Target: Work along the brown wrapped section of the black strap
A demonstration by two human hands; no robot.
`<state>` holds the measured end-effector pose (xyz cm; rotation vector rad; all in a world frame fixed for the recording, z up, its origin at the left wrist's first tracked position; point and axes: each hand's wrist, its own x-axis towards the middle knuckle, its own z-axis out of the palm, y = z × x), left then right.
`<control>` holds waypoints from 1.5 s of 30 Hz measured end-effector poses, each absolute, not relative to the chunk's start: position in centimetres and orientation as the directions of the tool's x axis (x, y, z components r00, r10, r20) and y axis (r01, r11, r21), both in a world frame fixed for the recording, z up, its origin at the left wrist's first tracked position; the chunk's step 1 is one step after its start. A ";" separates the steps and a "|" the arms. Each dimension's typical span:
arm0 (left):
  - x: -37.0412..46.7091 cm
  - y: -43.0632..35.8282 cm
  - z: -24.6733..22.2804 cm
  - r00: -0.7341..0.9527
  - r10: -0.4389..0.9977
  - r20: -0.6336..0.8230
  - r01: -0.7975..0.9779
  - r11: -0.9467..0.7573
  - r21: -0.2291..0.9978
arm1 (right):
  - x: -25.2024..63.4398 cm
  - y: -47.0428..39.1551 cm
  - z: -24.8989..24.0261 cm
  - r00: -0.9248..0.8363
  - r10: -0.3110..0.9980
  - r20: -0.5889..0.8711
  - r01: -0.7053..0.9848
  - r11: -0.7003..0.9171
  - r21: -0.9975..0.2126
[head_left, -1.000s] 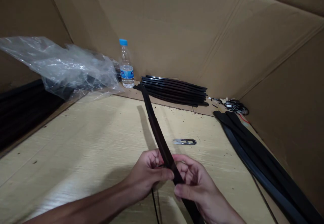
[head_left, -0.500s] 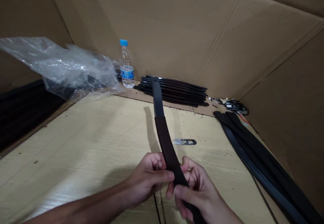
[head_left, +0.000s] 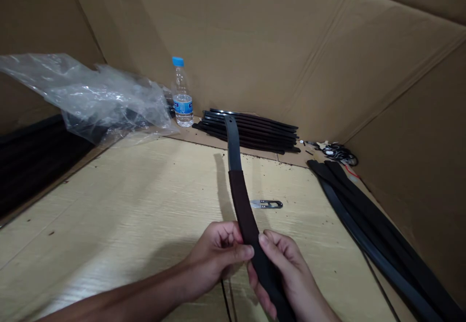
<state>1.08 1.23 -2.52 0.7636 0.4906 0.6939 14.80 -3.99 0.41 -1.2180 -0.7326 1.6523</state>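
Note:
A long, curved dark strap [head_left: 244, 204] rises from the bottom edge over the table. Its far end is smooth black with a small hole; a dark brown sleeve with stitched-looking edges covers the part nearer me. My left hand [head_left: 223, 249] pinches the strap from the left, thumb on top and fingers beneath. My right hand [head_left: 286, 268] grips it from the right, slightly nearer me, with the thumb along its edge. A thin black cord [head_left: 225, 295] hangs below my left hand. Just right of the strap lies a pair of thread snips [head_left: 268, 204].
Stacked dark strips [head_left: 262, 130] lie at the back beside a blue-capped water bottle [head_left: 182, 96]. Clear plastic sheeting [head_left: 112, 101] covers dark strips at left. More black strips [head_left: 367, 225] and a tangle of cords [head_left: 338, 153] are at right. Cardboard walls [head_left: 255, 36] surround the table [head_left: 145, 205].
The strap's far end has swung slightly right and toward me. My right thumb has moved up along the strap to its right edge, while my left hand stays nearly in place.

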 end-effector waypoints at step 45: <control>1.1 0.9 -2.0 0.590 0.762 -0.267 -0.390 0.558 0.733 | 14.5 -4.0 0.1 -0.074 0.903 -0.423 -0.465 -0.407 -0.786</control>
